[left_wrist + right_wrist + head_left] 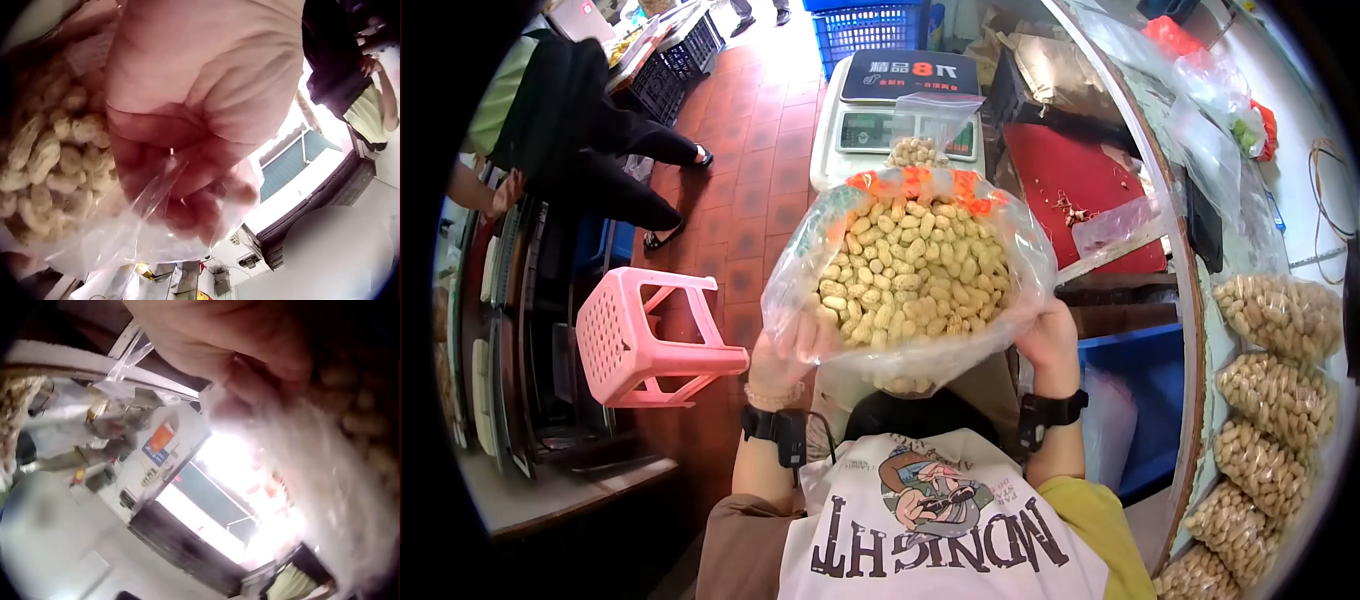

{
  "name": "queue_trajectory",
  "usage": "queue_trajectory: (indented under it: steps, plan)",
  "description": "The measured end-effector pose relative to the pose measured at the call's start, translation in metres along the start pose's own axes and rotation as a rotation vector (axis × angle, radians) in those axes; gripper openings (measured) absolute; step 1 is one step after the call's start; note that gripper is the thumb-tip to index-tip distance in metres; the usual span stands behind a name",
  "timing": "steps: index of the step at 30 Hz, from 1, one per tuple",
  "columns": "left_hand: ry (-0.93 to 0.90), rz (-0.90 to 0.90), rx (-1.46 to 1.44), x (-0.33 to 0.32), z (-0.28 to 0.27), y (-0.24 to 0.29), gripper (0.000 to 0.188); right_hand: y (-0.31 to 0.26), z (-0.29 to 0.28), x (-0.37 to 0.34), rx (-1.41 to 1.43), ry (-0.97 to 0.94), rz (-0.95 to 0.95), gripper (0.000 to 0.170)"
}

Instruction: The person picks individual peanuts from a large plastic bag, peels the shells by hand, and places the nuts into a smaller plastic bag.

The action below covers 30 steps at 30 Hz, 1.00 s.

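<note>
A large clear plastic bag with orange print on its far edge is spread wide in front of the person's lap. Unshelled peanuts fill it. At the bag's near left side, the left hand grips the rim; its curled fingers pinch the thin film in the left wrist view. Opposite, the right hand holds the near right side, with fingers bent over bunched plastic in the right wrist view. Just beyond the bag, a small bag of peanuts sits on a white weighing scale.
Several packed bags of peanuts line the counter on the right. A pink stool lies tipped on the red tiled floor to the left. Another person stands beyond it. A blue bin is beside the right arm.
</note>
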<state>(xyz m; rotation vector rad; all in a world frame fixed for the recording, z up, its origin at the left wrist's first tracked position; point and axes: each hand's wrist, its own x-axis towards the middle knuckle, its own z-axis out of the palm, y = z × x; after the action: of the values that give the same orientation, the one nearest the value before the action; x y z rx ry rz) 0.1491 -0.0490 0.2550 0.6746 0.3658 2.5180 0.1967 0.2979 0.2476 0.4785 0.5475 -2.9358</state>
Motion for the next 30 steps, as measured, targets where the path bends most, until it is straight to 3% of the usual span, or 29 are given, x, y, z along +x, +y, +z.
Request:
queue_trajectory:
  steps: [1,3,4,5,6,7,8,9,11,13,15,16,17,18,19,20,21,23,24,25,26,27,28,29,30]
  plan:
    - [0.001,-0.001,-0.002,0.003,0.013,0.003,0.026,-0.003,0.021,-0.007,0.000,0.002,0.000,0.039]
    - [0.812,-0.141,0.557,0.022,0.065,0.018,0.013,-0.009,0.048,-0.016,-0.774,0.367,-0.524,0.044]
    - [1.010,-0.079,0.609,0.040,0.091,0.017,0.007,-0.014,0.045,-0.015,-1.097,0.477,-0.817,0.043]
    - [1.011,-0.072,0.610,0.034,0.089,0.023,0.007,-0.021,0.040,-0.014,-1.416,0.580,-1.116,0.042]
    - [1.006,-0.049,1.050,0.022,0.083,0.033,0.010,-0.031,0.050,-0.025,-1.590,0.642,-1.119,0.035]
    - [0.972,-0.025,1.491,0.013,0.083,0.041,0.013,-0.035,0.061,-0.030,-1.534,0.620,-1.029,0.031]
    - [1.016,-0.138,1.565,0.007,0.088,0.047,0.025,-0.036,0.074,-0.038,-1.649,0.663,-0.771,0.034]
    - [1.022,-0.142,1.570,0.012,0.102,0.040,0.025,-0.029,0.102,-0.047,-1.745,0.701,-0.502,0.038]
    - [0.873,-0.149,1.718,0.030,0.129,0.006,0.031,0.000,0.131,-0.050,-1.996,0.615,-0.464,0.050]
    - [0.789,-0.170,1.726,0.038,0.121,-0.010,0.039,0.015,0.123,-0.040,-2.037,0.552,-0.541,0.054]
    - [0.789,-0.220,1.749,0.043,0.114,-0.010,0.041,0.019,0.112,-0.030,-1.672,0.313,-0.512,0.056]
    - [0.775,-0.118,1.465,0.041,0.101,-0.011,0.041,0.015,0.108,-0.027,-1.454,0.267,-0.430,0.054]
    - [0.751,-0.019,1.183,0.038,0.092,-0.010,0.043,0.012,0.103,-0.025,-1.454,0.260,-0.426,0.054]
    - [0.750,-0.010,1.013,0.037,0.093,-0.002,0.045,0.010,0.098,-0.023,-1.123,0.152,-0.467,0.054]
    - [0.752,-0.010,1.016,0.035,0.090,0.003,0.045,0.006,0.091,-0.020,-0.790,0.051,-0.497,0.053]
    - [0.718,0.053,0.805,0.032,0.087,0.005,0.046,0.000,0.075,-0.017,-0.627,0.033,-0.438,0.053]
    - [0.678,0.115,0.594,0.030,0.081,0.007,0.046,-0.001,0.061,-0.014,-0.627,0.033,-0.437,0.053]
    - [0.684,0.059,0.520,0.017,0.072,0.011,0.048,0.001,0.039,-0.012,-0.657,0.061,-0.386,0.054]
    - [0.696,0.006,0.741,0.016,0.075,0.014,0.050,0.000,0.044,-0.017,-0.860,0.093,-0.422,0.056]
    - [0.702,-0.050,0.962,0.017,0.078,0.016,0.052,-0.002,0.049,-0.020,-0.859,0.095,-0.421,0.056]
    - [0.698,0.021,1.497,0.018,0.084,0.018,0.048,-0.005,0.056,-0.023,-1.231,0.188,-0.665,0.056]
    - [0.693,0.018,1.494,0.027,0.098,0.019,0.048,-0.009,0.066,-0.028,-1.603,0.285,-0.913,0.056]
    - [0.603,0.187,1.898,0.038,0.112,0.020,0.045,-0.009,0.090,-0.031,-1.630,0.311,-1.110,0.044]
    - [0.481,0.374,2.289,0.048,0.120,0.022,0.042,-0.011,0.105,-0.030,-1.634,0.316,-1.113,0.044]
    - [0.339,0.268,2.111,0.055,0.121,0.026,0.038,-0.013,0.117,-0.028,-1.593,0.172,-1.050,0.035]
